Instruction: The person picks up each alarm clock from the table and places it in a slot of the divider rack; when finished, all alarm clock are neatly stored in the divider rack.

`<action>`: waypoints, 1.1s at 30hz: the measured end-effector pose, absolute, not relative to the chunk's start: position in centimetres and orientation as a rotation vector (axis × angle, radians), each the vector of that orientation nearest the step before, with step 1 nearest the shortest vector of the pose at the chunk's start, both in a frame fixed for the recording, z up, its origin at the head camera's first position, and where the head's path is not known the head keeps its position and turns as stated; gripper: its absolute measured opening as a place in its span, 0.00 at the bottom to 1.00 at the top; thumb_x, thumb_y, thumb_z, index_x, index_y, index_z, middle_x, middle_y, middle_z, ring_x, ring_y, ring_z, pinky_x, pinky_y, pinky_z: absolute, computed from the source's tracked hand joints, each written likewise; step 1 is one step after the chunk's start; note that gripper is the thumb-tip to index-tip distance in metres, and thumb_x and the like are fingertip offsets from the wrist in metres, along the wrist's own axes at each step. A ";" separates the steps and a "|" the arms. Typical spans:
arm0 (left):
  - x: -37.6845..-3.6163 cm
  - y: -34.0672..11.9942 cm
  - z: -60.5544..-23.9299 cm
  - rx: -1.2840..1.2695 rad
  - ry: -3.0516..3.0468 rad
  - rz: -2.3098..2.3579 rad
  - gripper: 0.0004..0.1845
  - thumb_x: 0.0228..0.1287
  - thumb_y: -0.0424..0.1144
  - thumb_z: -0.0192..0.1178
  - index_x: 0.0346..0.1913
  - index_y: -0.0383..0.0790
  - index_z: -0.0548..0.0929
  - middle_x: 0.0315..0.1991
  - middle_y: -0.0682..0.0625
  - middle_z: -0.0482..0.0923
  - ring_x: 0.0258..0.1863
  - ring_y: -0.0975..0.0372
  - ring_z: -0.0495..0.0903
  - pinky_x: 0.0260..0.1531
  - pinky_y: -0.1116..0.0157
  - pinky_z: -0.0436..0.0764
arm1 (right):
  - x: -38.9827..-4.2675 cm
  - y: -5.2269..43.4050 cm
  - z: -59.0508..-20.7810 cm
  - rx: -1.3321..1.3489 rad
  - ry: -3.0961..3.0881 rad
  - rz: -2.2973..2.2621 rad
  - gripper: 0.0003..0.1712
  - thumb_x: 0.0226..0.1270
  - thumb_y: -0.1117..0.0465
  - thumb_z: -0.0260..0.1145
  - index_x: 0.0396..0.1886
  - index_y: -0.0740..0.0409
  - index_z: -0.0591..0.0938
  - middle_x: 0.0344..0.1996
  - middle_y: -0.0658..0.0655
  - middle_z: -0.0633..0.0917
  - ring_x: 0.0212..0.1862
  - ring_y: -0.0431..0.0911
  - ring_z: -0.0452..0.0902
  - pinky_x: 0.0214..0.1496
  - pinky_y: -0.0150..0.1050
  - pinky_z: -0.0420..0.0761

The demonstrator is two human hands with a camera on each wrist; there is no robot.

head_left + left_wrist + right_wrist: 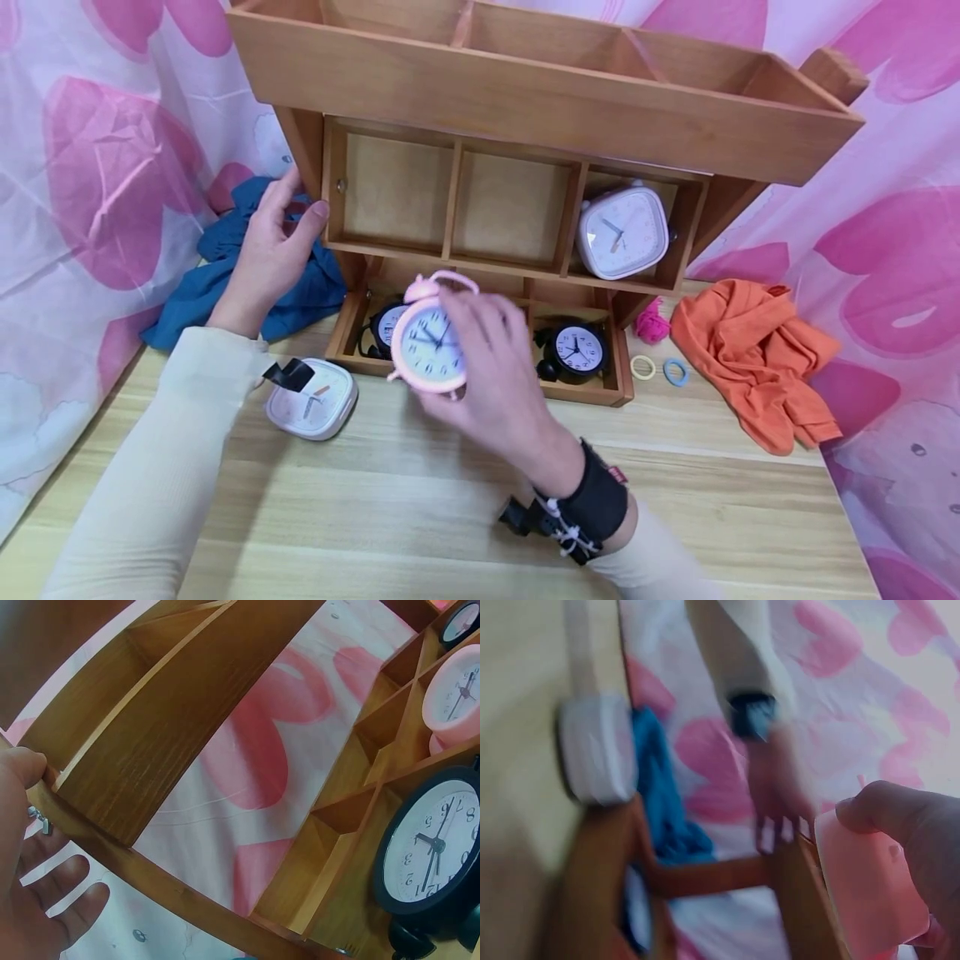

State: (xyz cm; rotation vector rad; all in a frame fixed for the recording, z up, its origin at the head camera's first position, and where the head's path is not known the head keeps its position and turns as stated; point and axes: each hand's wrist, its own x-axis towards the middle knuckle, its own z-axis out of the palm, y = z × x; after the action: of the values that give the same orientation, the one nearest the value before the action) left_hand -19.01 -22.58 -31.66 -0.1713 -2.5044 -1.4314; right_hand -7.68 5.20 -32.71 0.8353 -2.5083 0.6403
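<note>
The pink alarm clock [431,342] looks light, rigid and smooth, best held around its rim; the right hand [491,379] grips it so, in front of the wooden shelf [525,208]. The left hand [270,246], fingers [318,212] loosely bent, touches the shelf's side.

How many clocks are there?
5. A pink clock in the right hand; a white one on the organizer's middle shelf; two black ones below; another white one on the table. The hand may hide others.
</note>
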 end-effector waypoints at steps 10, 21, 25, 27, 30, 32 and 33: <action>-19.2 -22.8 -31.5 -0.189 -2.513 -1.425 0.30 0.75 0.54 0.48 0.76 0.69 0.54 0.70 0.48 0.62 0.62 0.54 0.65 0.56 0.59 0.69 | -13.4 7.3 -28.5 0.723 -2.233 0.607 0.52 0.43 0.48 0.73 0.69 0.62 0.65 0.61 0.64 0.73 0.61 0.56 0.66 0.69 0.52 0.59; -19.0 -23.0 -31.5 -0.180 -2.546 -1.409 0.31 0.74 0.55 0.48 0.76 0.70 0.52 0.71 0.49 0.62 0.63 0.53 0.65 0.60 0.52 0.70 | -17.0 8.4 -27.9 0.654 -2.230 0.470 0.48 0.53 0.46 0.71 0.69 0.63 0.65 0.61 0.66 0.72 0.64 0.58 0.65 0.73 0.54 0.56; -18.9 -23.0 -31.6 -0.182 -2.549 -1.415 0.31 0.74 0.55 0.48 0.76 0.71 0.52 0.71 0.49 0.61 0.63 0.53 0.65 0.61 0.52 0.70 | -17.4 8.4 -28.3 0.665 -2.227 0.475 0.47 0.54 0.46 0.74 0.68 0.64 0.65 0.61 0.67 0.73 0.65 0.59 0.65 0.73 0.54 0.57; -18.9 -22.9 -31.6 -0.180 -2.548 -1.414 0.31 0.74 0.56 0.48 0.76 0.71 0.52 0.71 0.49 0.61 0.63 0.53 0.65 0.61 0.50 0.70 | -17.4 8.5 -28.4 0.669 -2.229 0.471 0.48 0.53 0.46 0.75 0.67 0.64 0.66 0.61 0.67 0.73 0.65 0.60 0.66 0.73 0.54 0.57; -18.9 -22.9 -31.7 -0.177 -2.545 -1.410 0.31 0.74 0.57 0.48 0.76 0.72 0.52 0.71 0.50 0.61 0.63 0.53 0.65 0.62 0.48 0.70 | -17.4 8.6 -28.6 0.673 -2.250 0.452 0.51 0.51 0.44 0.78 0.67 0.64 0.65 0.61 0.67 0.73 0.65 0.60 0.65 0.73 0.54 0.58; -18.9 -22.9 -31.7 -0.179 -2.538 -1.408 0.31 0.73 0.57 0.48 0.76 0.72 0.52 0.70 0.50 0.61 0.63 0.53 0.65 0.62 0.48 0.69 | -17.4 8.7 -28.6 0.675 -2.269 0.433 0.55 0.48 0.43 0.79 0.68 0.64 0.64 0.62 0.67 0.72 0.66 0.61 0.64 0.73 0.53 0.58; -19.0 -22.9 -31.7 -0.178 -2.538 -1.407 0.31 0.73 0.57 0.48 0.76 0.72 0.52 0.71 0.50 0.61 0.63 0.53 0.65 0.62 0.48 0.69 | -17.4 8.7 -28.7 0.679 -2.278 0.419 0.56 0.46 0.42 0.80 0.68 0.64 0.64 0.62 0.67 0.72 0.66 0.60 0.64 0.74 0.53 0.58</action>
State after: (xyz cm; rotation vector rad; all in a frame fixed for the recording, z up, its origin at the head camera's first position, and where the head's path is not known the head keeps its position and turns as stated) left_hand -18.98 -22.87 -31.68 -0.1784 -2.5381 -1.4072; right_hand -17.39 8.71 -28.68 0.6793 -2.2784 0.4194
